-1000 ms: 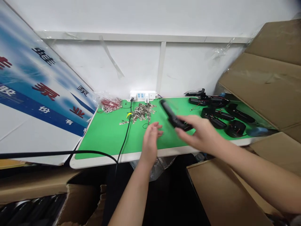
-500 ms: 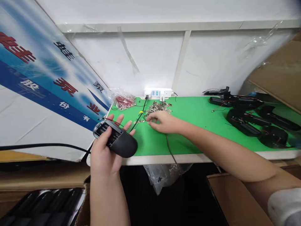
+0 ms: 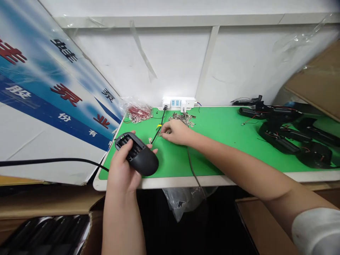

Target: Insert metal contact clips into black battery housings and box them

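Note:
My left hand (image 3: 124, 164) is wrapped round a black plastic housing (image 3: 143, 160) with a rounded end and an open battery compartment facing up. The thumb presses over the compartment's edge. Over the green mat, my right hand (image 3: 175, 131) has its thumb and fingertips pinched together at the near left side of a pile of small metal contact pieces (image 3: 188, 119). Whatever is between those fingertips is too small to make out. A few loose metal pieces (image 3: 150, 140) lie between the two hands.
A white power strip (image 3: 177, 102) stands against the wall with black cables plugged in. To its left lies a plastic bag of red wires (image 3: 139, 114). Several black housings with wires (image 3: 278, 134) are heaped on the right of the green mat (image 3: 220, 156). A box of black parts (image 3: 45, 230) sits lower left.
My right hand has shifted slightly left along the near side of the metal pile. The housing in my left hand has turned, showing its compartment more fully. The camera view has tilted slightly.

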The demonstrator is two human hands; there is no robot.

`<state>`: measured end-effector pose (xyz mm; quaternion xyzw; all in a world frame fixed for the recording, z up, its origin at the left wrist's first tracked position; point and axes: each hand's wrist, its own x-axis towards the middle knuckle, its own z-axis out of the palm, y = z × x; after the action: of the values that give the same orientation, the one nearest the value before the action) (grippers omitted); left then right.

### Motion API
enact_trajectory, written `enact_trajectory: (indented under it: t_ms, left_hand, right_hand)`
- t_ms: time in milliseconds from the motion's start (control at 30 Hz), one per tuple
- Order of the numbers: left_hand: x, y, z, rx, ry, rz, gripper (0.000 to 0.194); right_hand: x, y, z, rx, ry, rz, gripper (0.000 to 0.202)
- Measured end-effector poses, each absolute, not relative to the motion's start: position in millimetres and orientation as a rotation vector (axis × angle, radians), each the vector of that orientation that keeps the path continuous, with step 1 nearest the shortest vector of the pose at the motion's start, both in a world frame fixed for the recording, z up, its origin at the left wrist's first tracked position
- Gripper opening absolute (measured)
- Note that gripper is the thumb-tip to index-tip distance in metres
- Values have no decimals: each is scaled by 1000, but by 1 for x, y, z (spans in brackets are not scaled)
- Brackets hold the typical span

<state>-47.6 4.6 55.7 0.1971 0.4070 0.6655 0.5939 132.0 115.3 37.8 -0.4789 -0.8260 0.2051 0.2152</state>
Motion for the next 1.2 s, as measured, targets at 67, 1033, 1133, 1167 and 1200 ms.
enact_trajectory:
  t_ms: [67, 1033, 1133, 1167, 1200]
  left_hand:
    - [-42, 4, 56, 452, 960, 1503, 30]
    - [21, 12, 14, 588, 854, 1198, 31]
    - [19, 11, 13, 643, 804, 1155, 29]
    - [19, 11, 13, 651, 799, 1146, 29]
    - [19, 11, 13, 649, 799, 1140, 29]
  right_hand:
    - [143, 115, 45, -1359, -2244, 593, 14]
    - [188, 85, 46, -710, -2124, 629, 14]
    - [188, 83, 44, -703, -2197, 518, 16]
    - [189, 82, 44, -692, -2208, 506, 16]
    - [189, 80, 45, -682, -2221, 501, 17]
